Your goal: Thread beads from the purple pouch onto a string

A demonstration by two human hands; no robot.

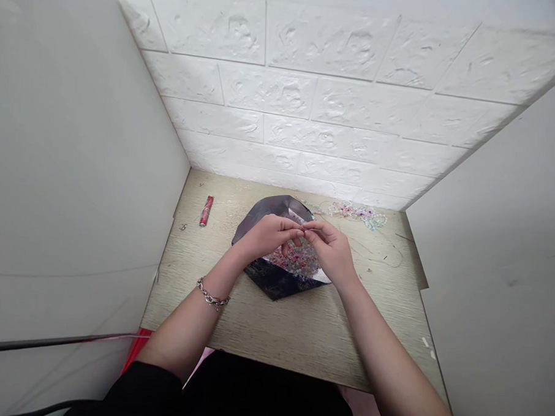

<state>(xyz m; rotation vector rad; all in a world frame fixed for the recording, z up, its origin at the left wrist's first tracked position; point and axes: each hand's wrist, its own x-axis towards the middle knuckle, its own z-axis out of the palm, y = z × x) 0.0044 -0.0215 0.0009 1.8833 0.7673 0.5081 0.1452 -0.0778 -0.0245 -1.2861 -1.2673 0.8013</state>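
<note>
My left hand (276,234) and my right hand (327,247) meet fingertip to fingertip above a dark, folded-edged container (274,282). Thumb and forefinger are pinched together on each hand. Whatever lies between the fingertips is too small to make out. Inside the container is a heap of small red, pink and clear beads (298,259), partly covered by my hands. Behind it, on the right, strands of pastel beads (357,214) lie in a loose tangle on the table.
A red tube (206,211) lies at the table's left, with small metal bits (183,227) near it. Thin thread (386,257) curls on the right. Grey panels (497,242) flank the wooden table (290,331), and a white brick-patterned wall (287,92) closes the back.
</note>
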